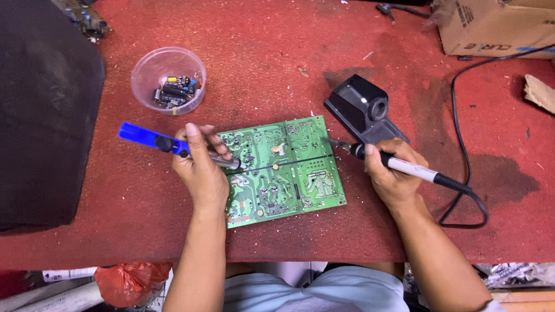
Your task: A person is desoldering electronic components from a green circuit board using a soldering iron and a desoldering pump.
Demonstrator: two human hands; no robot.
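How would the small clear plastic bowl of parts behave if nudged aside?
The clear bowl looks thin-walled and only part filled, so probably light and easily slid. The red table cover looks rough, so it might snag and tip, spilling the small components.

Both bare forearms reach up from the near edge, angled slightly toward each other. The left hand sits left of centre, back of the hand up, fingers curled closed with the thumb and forefinger pinched at the far side. The right hand lies to the right and a little nearer, fingers wrapped shut in a pen-like grip, knuckles facing left. The two hands are well apart.
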